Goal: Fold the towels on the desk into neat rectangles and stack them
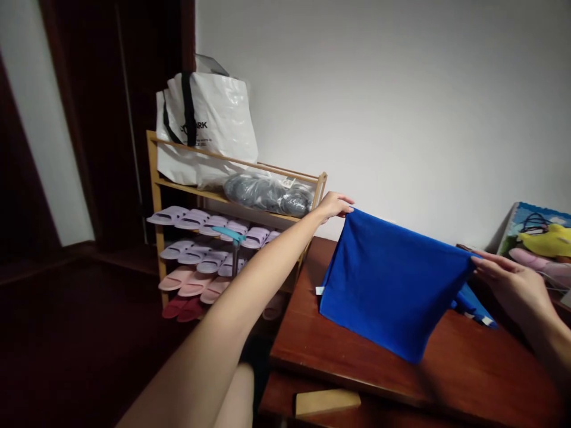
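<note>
A blue cloth [397,279] hangs stretched between my two hands over the reddish-brown wooden table [321,351]. My left hand [335,206] pinches its upper left corner. At the upper right corner my right hand [497,267] grips the cloth between thumb and fingers. A small white tag [320,290] sticks out at the cloth's left edge. Behind the right part of the hanging cloth, more blue fabric [477,309] with white tags lies on the table, partly hidden.
Left of the table stands a wooden rack [154,172] with rows of slippers [191,219], bagged grey items [272,193] and a white bag [223,113]. A yellow block [328,402] lies below the tabletop's front edge. Yellow and pink items [546,241] are at the far right.
</note>
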Demonstrator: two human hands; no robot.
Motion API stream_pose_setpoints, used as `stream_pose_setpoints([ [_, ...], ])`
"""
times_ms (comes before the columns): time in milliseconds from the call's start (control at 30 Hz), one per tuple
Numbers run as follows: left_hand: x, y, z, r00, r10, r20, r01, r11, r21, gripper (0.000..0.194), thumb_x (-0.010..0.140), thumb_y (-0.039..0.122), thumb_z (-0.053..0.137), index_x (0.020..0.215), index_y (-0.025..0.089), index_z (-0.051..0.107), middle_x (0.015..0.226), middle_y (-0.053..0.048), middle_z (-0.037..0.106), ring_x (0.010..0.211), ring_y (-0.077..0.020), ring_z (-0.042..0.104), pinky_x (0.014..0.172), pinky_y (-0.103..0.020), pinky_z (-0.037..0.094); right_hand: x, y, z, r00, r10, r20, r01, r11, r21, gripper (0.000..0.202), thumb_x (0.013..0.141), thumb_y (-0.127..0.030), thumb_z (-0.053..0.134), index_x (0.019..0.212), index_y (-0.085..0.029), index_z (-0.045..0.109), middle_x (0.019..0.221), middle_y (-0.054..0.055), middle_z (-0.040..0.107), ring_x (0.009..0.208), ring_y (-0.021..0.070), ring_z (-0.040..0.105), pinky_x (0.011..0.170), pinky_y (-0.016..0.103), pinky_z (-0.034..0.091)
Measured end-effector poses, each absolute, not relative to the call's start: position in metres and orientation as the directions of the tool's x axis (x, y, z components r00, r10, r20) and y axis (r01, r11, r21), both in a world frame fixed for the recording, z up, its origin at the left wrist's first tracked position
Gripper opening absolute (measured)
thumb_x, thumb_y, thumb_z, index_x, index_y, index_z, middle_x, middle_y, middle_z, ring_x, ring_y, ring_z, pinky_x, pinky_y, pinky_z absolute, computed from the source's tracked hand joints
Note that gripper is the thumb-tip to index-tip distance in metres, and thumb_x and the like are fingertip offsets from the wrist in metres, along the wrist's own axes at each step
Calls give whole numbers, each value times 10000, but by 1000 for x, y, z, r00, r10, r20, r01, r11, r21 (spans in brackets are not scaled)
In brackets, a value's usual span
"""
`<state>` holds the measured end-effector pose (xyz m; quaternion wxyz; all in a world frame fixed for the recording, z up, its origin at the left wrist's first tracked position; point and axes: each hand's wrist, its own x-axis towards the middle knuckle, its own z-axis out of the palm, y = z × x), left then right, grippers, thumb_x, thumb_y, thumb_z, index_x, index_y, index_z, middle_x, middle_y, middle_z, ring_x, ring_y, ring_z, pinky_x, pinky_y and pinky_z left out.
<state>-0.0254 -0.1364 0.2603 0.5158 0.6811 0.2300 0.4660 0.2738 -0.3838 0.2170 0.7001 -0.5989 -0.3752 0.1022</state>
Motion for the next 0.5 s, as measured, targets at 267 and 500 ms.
stream_pose_setpoints([
  [267,-41,-146,269,447,788,423,-76,-438,896,105,701,23,701,769,103,701,660,-28,658,615,-106,605,683,-264,503,248,-381,237,729,544,415,280,317,-906,439,667,-237,730,1067,-70,659,996,155,659,777,122,630,726,194,489],
  [500,-49,-146,270,436,784,441,-24,-479,877,98,716,23,687,773,100,707,669,-35,661,628,-109,612,703,-269,508,261,-374,239,642,650,407,304,271,-913,428,678,-216,721,1065,-45,652,944,182,665,816,170,646,763,265,488],
])
